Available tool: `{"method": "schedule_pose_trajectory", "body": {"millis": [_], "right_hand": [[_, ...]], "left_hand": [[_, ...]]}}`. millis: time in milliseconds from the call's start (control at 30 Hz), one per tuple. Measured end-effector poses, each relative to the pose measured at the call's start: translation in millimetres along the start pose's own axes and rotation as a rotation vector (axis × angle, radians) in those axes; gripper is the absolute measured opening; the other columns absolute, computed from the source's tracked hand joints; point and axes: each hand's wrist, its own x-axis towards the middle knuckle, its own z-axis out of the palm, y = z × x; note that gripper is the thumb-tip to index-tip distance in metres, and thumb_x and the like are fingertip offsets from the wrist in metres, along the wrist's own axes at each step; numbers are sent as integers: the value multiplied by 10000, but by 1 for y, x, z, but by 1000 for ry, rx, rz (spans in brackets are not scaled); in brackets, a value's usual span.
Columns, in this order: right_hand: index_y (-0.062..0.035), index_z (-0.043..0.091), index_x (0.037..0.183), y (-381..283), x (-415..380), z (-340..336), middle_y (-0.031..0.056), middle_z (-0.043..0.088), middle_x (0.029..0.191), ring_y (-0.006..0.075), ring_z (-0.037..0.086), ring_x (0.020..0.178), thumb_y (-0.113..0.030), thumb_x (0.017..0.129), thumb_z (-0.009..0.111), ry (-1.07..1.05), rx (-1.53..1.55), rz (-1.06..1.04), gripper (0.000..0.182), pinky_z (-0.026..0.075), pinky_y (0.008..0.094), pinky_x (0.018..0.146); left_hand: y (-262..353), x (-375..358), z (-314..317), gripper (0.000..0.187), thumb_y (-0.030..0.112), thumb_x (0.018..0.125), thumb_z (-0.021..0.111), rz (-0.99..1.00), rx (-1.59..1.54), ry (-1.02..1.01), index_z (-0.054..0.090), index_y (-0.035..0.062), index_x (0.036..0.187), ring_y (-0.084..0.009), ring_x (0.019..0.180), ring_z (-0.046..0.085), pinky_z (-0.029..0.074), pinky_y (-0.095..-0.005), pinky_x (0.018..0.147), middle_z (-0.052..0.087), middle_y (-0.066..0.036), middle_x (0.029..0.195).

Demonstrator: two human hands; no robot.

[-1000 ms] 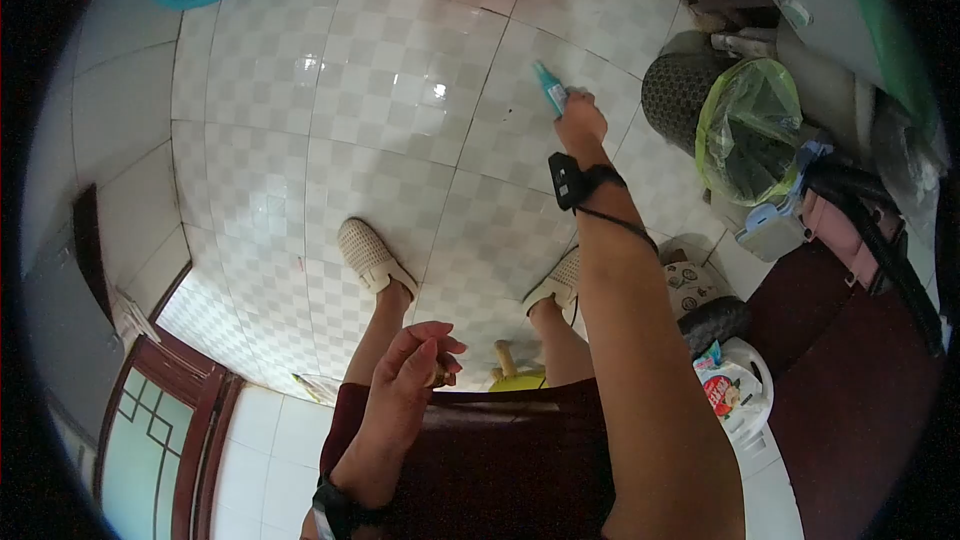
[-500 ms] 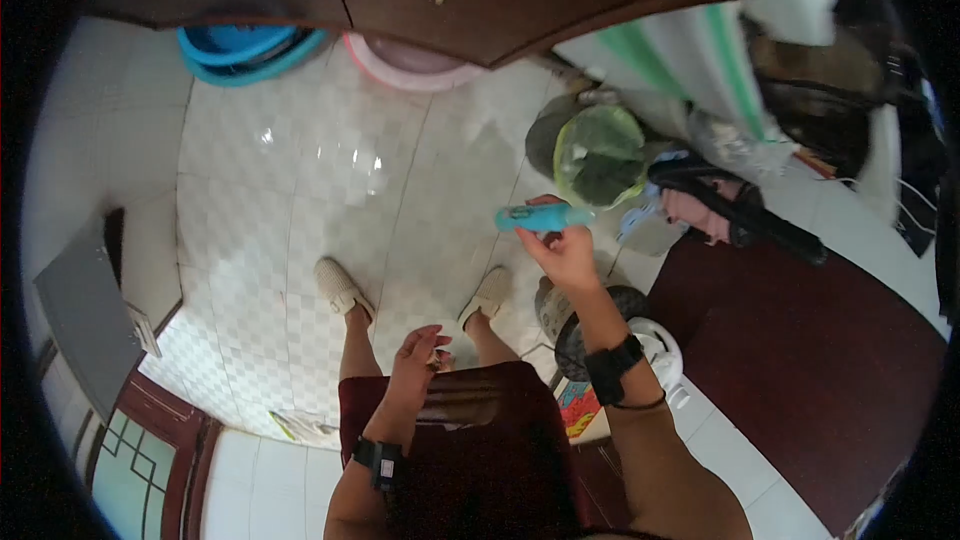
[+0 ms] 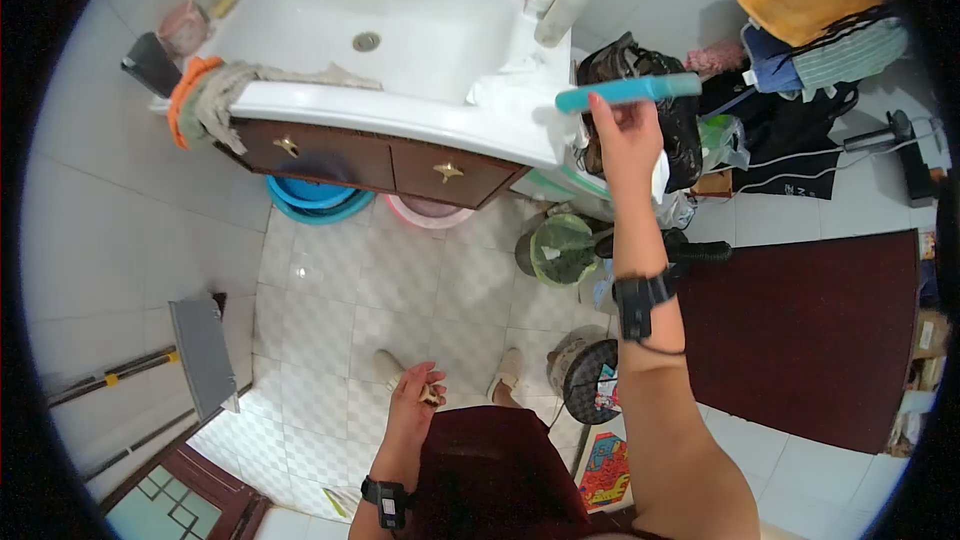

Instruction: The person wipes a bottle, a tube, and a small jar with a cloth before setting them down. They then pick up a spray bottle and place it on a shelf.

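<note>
My right hand (image 3: 630, 145) is stretched out to the right of the sink, its fingers closed around a slim turquoise bottle (image 3: 635, 91). The bottle lies sideways above the sink's right corner and a dark bag (image 3: 683, 145). Low in the middle, over the floor, my left hand (image 3: 410, 402) has its fingers curled around a small tan and dark object (image 3: 430, 396), too small to name. Both wrists wear black bands.
A white sink (image 3: 330, 100) has bottles and tubes along its rim, with a grey cloth (image 3: 225, 105) on its left. Underneath are blue basins (image 3: 315, 202) and a pink basin (image 3: 425, 215). A green-lined bin (image 3: 563, 250) and a dark red panel (image 3: 790, 340) are at right.
The view has lifted, bringing the sink top into sight. My right hand has carried the turquoise bottle up and forward, near the sink's right corner. My left hand stays low.
</note>
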Motion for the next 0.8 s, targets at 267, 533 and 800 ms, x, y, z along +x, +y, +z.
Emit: {"method": "schedule_pose_trajectory", "body": {"millis": [267, 533, 800], "right_hand": [[-39, 591, 862, 55, 99, 40, 114, 640, 782, 309, 613, 711, -309, 699, 729, 143, -430, 26, 345, 465, 397, 644], [-25, 592, 983, 85, 106, 76, 150, 648, 886, 330, 624, 809, -361, 688, 733, 12, -661, 162, 469, 490, 414, 701], [-11, 549, 1098, 97, 104, 69, 174, 593, 1052, 327, 610, 872, -355, 708, 719, -10, -630, 66, 548, 475, 395, 761]], "left_hand": [[31, -57, -34, 285, 257, 882, 555, 6, -10, 138, 535, 46, 1072, -180, 755, 545, 456, -322, 635, 585, -90, 915], [16, -57, -24, 294, 269, 908, 513, 54, -49, 218, 517, 45, 1099, -184, 740, 548, 455, -329, 628, 589, -96, 928], [-7, -46, 19, 283, 263, 915, 515, 71, -65, 110, 529, 42, 1091, -155, 765, 537, 455, -303, 639, 586, -74, 916]]}}
